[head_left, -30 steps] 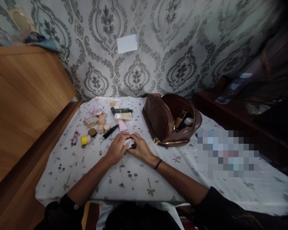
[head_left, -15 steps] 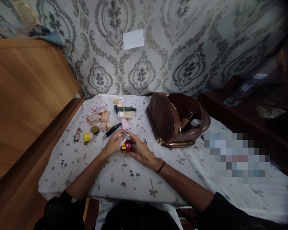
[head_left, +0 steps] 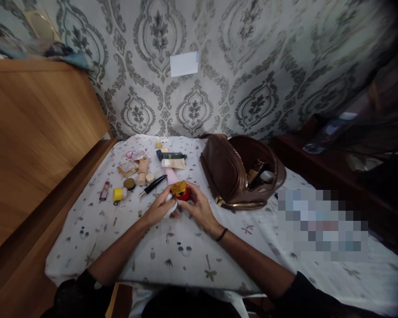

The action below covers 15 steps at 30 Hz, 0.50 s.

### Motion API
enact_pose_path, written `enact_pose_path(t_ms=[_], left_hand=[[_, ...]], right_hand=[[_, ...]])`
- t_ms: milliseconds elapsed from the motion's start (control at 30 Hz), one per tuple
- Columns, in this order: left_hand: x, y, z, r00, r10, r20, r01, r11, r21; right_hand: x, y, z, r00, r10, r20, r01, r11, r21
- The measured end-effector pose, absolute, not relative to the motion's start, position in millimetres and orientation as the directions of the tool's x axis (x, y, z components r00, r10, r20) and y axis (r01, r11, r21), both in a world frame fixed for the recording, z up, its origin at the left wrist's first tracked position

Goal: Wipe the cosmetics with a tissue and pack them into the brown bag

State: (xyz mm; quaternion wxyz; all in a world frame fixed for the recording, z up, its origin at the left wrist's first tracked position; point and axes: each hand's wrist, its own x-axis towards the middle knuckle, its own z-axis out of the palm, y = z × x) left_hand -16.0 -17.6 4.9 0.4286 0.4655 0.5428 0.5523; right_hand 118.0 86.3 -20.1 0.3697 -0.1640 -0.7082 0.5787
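Between my hands is a small red jar with a gold lid [head_left: 180, 190], its lid facing up. My right hand [head_left: 199, 208] is closed around the jar's right side. My left hand [head_left: 159, 208] grips a white tissue or cloth [head_left: 171, 206] against the jar's left side. Just beyond them lie a black tube [head_left: 153, 186] and a pink tube [head_left: 171, 176]. To the left are a yellow-capped bottle [head_left: 118, 194], a round olive-lidded pot [head_left: 129, 183] and a beige tube [head_left: 143, 172].
An open brown leather bag [head_left: 225, 172] with cosmetics inside stands right of my hands. Cream and green tubes [head_left: 174, 164] and a gold compact [head_left: 128, 168] lie toward the back. A wooden cabinet [head_left: 43, 154] borders the left. A plastic bottle [head_left: 330, 132] lies at the right.
The jar has turned from lying on its side to lid up and moved slightly away from me. The white tissue now shows lower, in my left hand.
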Motion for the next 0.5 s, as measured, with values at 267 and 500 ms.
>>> enact_pose_path(t_ms=[267, 500], left_hand=[[-21, -17, 3, -0.235, 0.971, 0.055, 0.122, -0.027, 0.992], [-26, -16, 6, -0.554, 0.809, 0.197, 0.32, -0.012, 0.947]], right_hand=[[119, 83, -13, -0.724, 0.667, 0.175, -0.264, -0.033, -0.964], [123, 80, 0, -0.813, 0.582, -0.031, -0.222, -0.359, -0.906]])
